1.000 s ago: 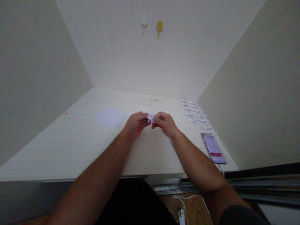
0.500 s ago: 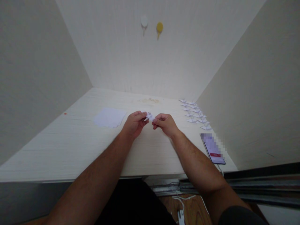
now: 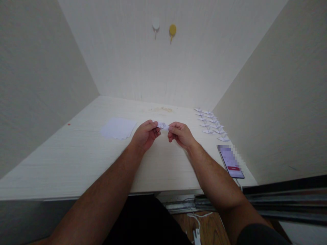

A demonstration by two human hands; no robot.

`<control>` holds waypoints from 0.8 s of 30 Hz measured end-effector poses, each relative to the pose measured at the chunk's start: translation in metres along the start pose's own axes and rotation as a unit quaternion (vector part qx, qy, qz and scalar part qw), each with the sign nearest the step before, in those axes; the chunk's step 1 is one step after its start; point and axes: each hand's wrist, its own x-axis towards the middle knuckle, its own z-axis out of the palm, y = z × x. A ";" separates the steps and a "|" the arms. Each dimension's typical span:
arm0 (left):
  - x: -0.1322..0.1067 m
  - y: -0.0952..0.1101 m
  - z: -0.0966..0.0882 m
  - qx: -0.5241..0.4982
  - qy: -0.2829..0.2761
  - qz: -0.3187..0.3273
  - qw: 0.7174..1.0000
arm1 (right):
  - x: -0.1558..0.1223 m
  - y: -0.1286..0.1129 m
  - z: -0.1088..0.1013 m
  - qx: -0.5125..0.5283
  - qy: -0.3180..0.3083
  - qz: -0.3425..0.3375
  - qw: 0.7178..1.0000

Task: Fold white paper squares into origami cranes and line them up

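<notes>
A small folded piece of white paper (image 3: 162,125) is held just above the white desk (image 3: 76,153), between both hands. My left hand (image 3: 145,134) pinches its left end with closed fingers. My right hand (image 3: 180,133) pinches its right end, fingers curled. A stack of flat white paper squares (image 3: 118,128) lies on the desk to the left of my left hand. Several finished folded paper figures (image 3: 211,124) stand in rows at the back right of the desk.
A phone (image 3: 230,161) with a lit screen lies near the desk's right front corner, a cable hanging from it. Walls close the desk in on three sides. Two hooks, white (image 3: 155,24) and yellow (image 3: 172,30), hang on the back wall.
My hands have drawn slightly apart and the folded paper now stretches between them; it sits a little higher than before.
</notes>
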 end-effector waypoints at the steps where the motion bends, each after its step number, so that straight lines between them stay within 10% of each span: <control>1: 0.000 0.000 0.000 0.000 0.000 -0.001 1.000 | 0.001 0.000 0.000 0.012 0.001 0.000 1.000; 14: -0.003 0.003 0.001 -0.025 -0.015 -0.069 0.997 | -0.001 0.001 0.000 0.045 -0.021 0.012 0.999; 24: 0.001 -0.010 0.009 0.131 0.152 0.101 0.975 | 0.001 0.009 0.007 -0.212 0.183 -0.167 0.946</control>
